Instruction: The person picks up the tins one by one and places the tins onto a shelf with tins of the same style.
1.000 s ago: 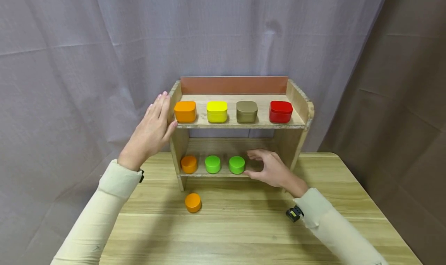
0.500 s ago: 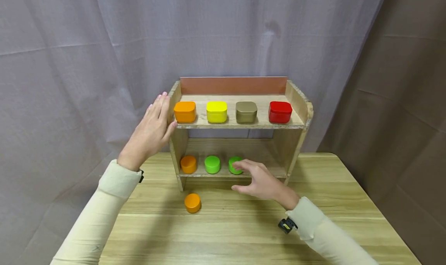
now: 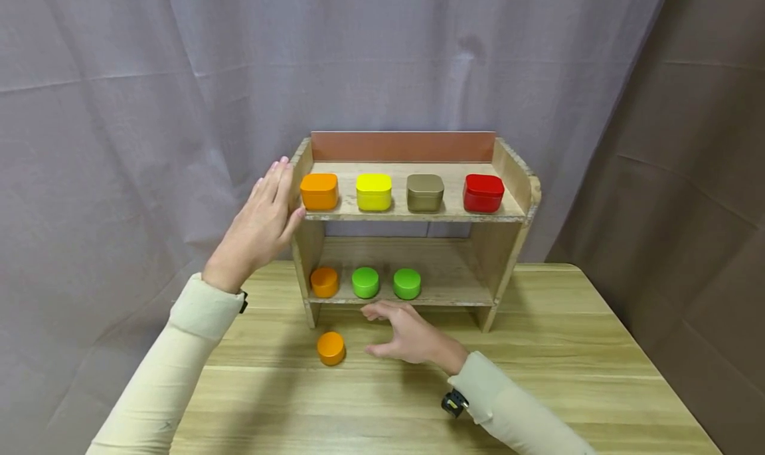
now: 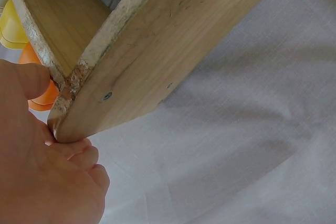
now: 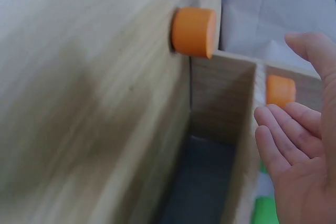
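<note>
The left hand (image 3: 255, 222) lies with straight fingers along the left side panel of a wooden two-tier shelf (image 3: 412, 218); in the left wrist view its thumb (image 4: 34, 80) is at the shelf's front edge. Over the table, the right hand (image 3: 409, 334) is spread and holds nothing. Its fingertips point at a round orange container (image 3: 331, 349) on the tabletop, a short gap away. In the right wrist view that orange container (image 5: 193, 31) stands beyond the open fingers. Another round orange container (image 3: 325, 282) and two green ones (image 3: 365, 282) sit on the lower tier.
On the upper tier stand small rounded boxes: orange (image 3: 319, 191), yellow (image 3: 373, 192), olive (image 3: 425, 192) and red (image 3: 483, 192). A grey curtain (image 3: 382, 56) hangs behind the wooden table (image 3: 556, 349), and a darker one on the right.
The right hand has moved down and left from the lower tier, past the right-hand green container, toward the orange container on the table. The left hand has stayed in place.
</note>
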Motion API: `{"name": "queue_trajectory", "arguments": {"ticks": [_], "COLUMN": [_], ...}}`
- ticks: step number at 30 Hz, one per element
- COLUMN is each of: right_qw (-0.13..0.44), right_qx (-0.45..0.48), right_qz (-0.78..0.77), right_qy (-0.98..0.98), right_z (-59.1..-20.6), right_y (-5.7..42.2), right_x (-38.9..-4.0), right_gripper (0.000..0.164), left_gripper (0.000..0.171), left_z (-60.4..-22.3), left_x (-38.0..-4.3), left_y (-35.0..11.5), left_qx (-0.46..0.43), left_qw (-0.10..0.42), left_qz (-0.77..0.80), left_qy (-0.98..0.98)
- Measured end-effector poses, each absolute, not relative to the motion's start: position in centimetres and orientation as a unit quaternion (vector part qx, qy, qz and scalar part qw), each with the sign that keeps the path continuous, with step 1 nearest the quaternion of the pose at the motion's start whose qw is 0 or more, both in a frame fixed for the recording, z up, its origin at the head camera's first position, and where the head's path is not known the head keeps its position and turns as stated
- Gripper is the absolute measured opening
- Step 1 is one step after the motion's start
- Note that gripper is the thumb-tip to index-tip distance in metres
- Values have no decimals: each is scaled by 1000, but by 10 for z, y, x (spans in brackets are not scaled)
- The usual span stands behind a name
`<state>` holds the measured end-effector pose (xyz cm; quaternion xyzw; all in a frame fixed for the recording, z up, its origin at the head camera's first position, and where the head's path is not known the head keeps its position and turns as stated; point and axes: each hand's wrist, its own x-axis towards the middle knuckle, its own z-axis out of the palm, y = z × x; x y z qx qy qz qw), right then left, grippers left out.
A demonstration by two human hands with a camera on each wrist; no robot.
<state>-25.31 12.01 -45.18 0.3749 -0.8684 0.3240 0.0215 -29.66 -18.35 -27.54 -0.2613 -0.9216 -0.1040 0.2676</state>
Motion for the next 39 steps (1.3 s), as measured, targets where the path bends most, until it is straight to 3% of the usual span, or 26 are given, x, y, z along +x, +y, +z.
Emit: {"name": "queue_trajectory", "arguments": {"ticks": [8,17,39], "right_qw": [10,-42,-8], "right_qx": [379,374,385], "right_qz": [332,344,321], "right_qy": [-864,-860,-865], "right_z": [-480,-501,-519], "right_y": [92,69,49], "right_x": [-264,-274,-282], "right_gripper": [65,67,43], "left_gripper": [76,75,76], "left_z": [-275,-277,-276], "left_x": [-297,-297,-296], "left_y": [-183,-184,-183], "left_qx": [-260,-262,-259], "left_qw": [265,273,269], "left_qz": [-103,-107,-102], "left_qy": [-923,-919,-922]}}
